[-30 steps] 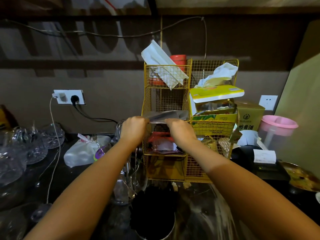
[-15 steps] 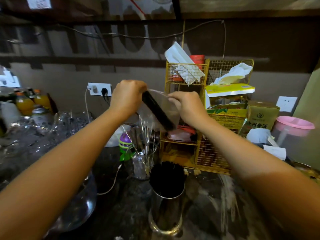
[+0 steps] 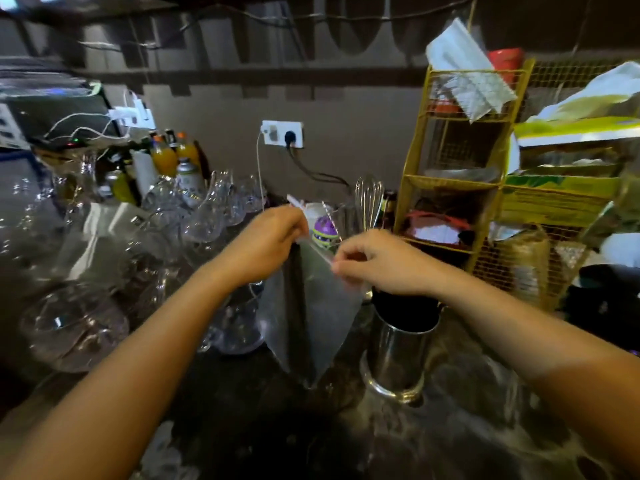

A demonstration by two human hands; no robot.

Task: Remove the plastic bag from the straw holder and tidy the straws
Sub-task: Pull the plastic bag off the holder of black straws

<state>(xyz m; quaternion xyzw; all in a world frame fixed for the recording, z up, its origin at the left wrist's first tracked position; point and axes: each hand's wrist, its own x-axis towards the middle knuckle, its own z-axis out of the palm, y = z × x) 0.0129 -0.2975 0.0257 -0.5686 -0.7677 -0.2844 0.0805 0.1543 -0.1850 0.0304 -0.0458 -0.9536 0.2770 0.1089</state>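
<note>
A clear plastic bag (image 3: 322, 317) hangs upright over the dark counter, its top edge pinched between both hands. Inside it a bundle of black straws (image 3: 298, 306) stands along the left side. My left hand (image 3: 266, 244) grips the bag's top left corner. My right hand (image 3: 377, 261) grips the top right corner. Just right of the bag stands a steel straw holder (image 3: 398, 362) filled with black straws (image 3: 405, 310), partly hidden behind my right wrist.
A yellow wire rack (image 3: 450, 181) with boxes and napkins stands at the back right. Many glasses (image 3: 79, 327) crowd the left of the counter, bottles (image 3: 166, 157) behind them. A whisk (image 3: 369, 199) and a wall socket (image 3: 282, 134) with cables sit at the back.
Both hands took the bag of straws out of the yellow rack, brought it down and left, and turned it from tilted to hanging upright beside the steel holder. The view swung left.
</note>
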